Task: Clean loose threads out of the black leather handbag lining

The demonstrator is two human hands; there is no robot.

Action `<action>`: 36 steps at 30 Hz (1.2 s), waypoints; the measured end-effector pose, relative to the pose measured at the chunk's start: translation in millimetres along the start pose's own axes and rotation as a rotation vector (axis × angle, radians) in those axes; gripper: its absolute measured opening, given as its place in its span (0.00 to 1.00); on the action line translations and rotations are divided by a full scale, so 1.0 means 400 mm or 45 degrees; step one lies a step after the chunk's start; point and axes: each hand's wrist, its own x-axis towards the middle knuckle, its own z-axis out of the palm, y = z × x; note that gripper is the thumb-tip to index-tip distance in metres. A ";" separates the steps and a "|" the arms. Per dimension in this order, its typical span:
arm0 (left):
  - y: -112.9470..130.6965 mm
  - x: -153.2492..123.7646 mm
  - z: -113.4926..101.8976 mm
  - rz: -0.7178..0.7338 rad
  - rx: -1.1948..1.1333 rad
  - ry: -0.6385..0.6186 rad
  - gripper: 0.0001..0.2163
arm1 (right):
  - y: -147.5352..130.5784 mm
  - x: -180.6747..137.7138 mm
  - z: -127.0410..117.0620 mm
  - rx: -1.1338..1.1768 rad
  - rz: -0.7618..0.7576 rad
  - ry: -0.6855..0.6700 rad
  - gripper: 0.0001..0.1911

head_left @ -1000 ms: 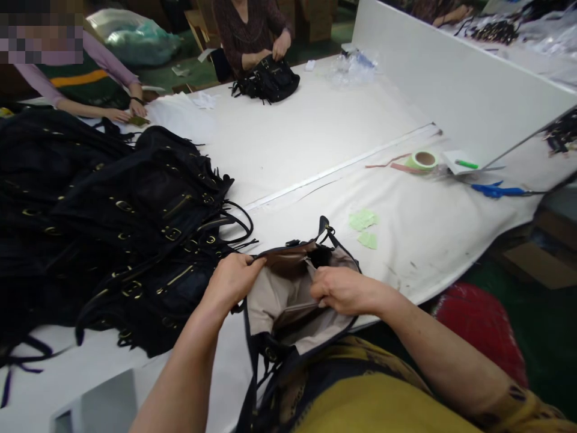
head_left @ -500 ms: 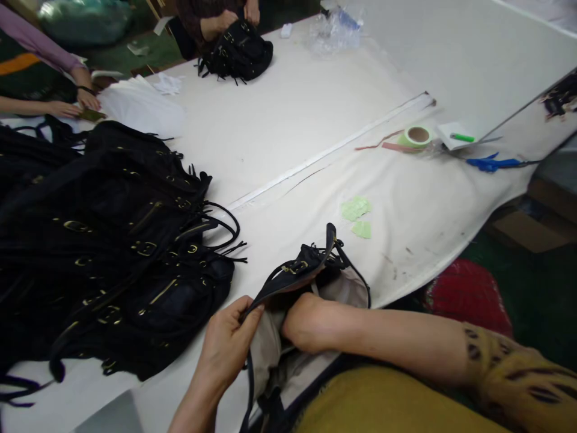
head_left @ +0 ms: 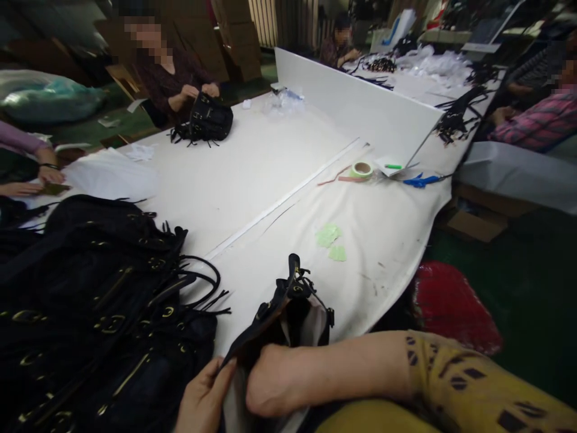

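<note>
Heaps of black bags (head_left: 99, 300) crowd the bench (head_left: 252, 180) at left; beside them our left hand (head_left: 205, 400) pinches its fingers on the rim of the open bag (head_left: 295, 304) at the near edge, where our right hand (head_left: 265, 385), outside a second ago, is now sunk wrist-deep (fingers hidden, so we cannot tell their grip).

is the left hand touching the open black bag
Touching. In the head view the left hand pinches the dark rim of the open black bag, no gap between them.

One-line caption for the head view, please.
Left hand grips a black bag by its rim, right hand inside it, beside a pile of bags on a white table.
</note>
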 end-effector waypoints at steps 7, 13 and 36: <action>0.033 -0.021 0.027 0.042 -0.005 0.028 0.18 | 0.219 -0.348 0.004 0.377 0.643 1.417 0.14; 0.024 -0.033 0.032 0.029 -0.009 0.086 0.18 | 0.519 -0.429 0.298 0.109 1.425 1.011 0.19; 0.014 -0.067 0.069 -0.003 -0.078 0.211 0.24 | 0.537 -0.463 0.394 -0.104 1.384 0.639 0.10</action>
